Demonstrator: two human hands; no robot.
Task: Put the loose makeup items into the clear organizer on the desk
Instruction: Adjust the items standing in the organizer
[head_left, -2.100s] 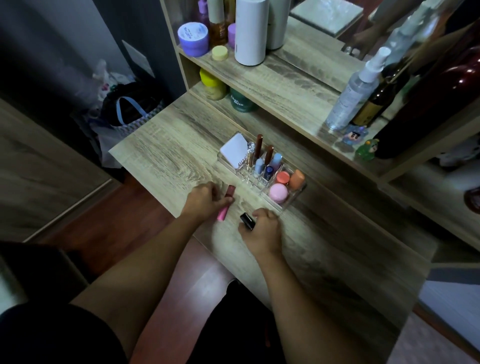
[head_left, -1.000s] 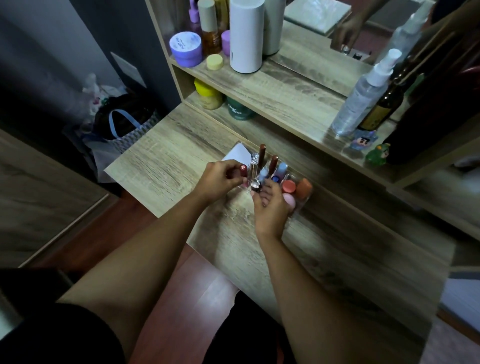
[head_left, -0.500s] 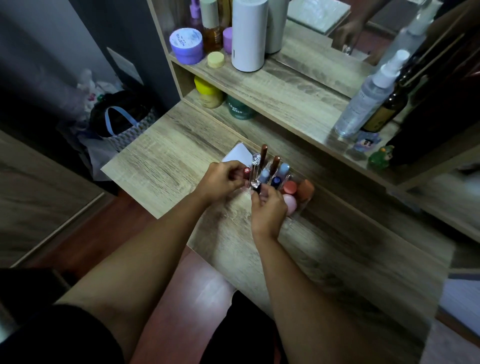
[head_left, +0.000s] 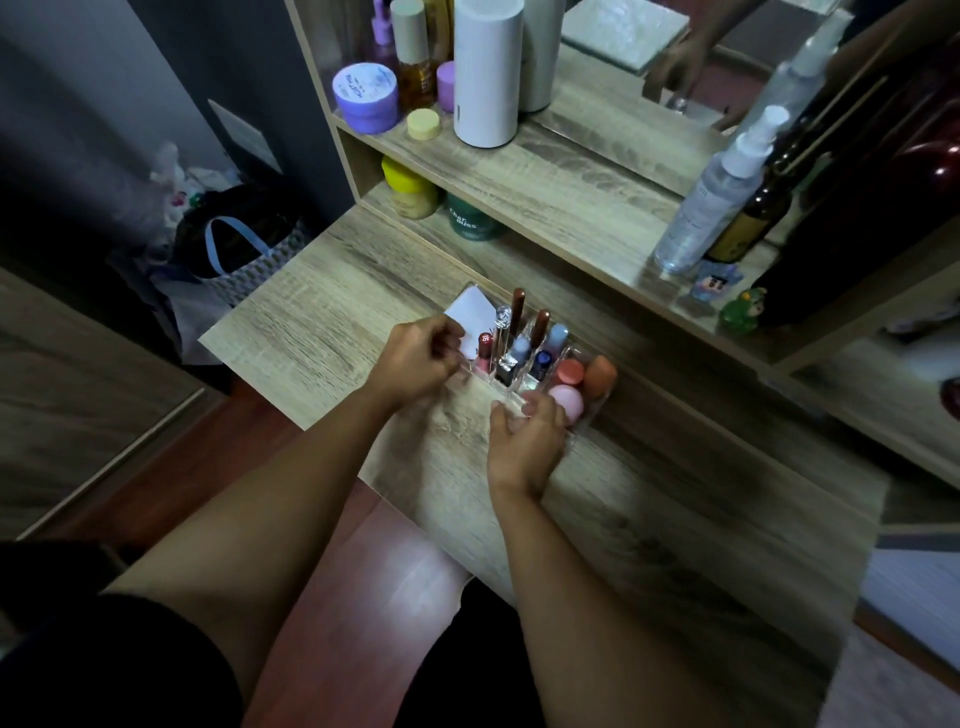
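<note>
Two seconds ago a pink lip-gloss tube and a small black lipstick lay loose on the wooden table (head_left: 322, 332); now the pink lip-gloss tube (head_left: 484, 352) and the black lipstick (head_left: 506, 372) stand upright in the clear acrylic organizer (head_left: 587, 415). The left hand (head_left: 421, 361) has let go and curls loosely, empty, just beside the organizer; the right hand (head_left: 527, 441), fingers relaxed and empty, touches its front edge. No loose items remain visible, so the task looks essentially done.

Pink tube (head_left: 484, 352) and black lipstick (head_left: 506, 370) now slotted — hands withdrawn, empty
</note>
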